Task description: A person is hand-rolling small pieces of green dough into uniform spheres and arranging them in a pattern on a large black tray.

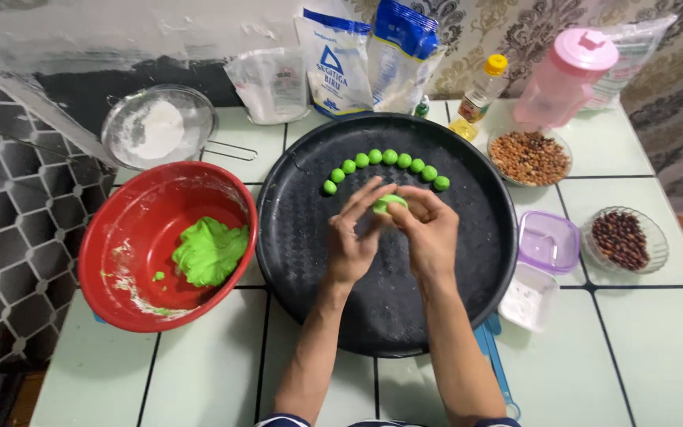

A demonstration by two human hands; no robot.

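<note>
Both hands over black tray [294, 237]: left hand [351, 237] and right hand [430, 233] pinch one green ball [389, 203] between fingertips. Judgement: roll gently, even pressure, match size of row [385, 166]. Dough [209, 251] in red bowl [120, 292]. Ball maybe not round yet, half hidden.

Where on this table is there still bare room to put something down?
Bare tiles lie at the near right corner of the table and in front of the red bowl. The black tray is bare below the dough balls. The back edge is crowded.
</note>
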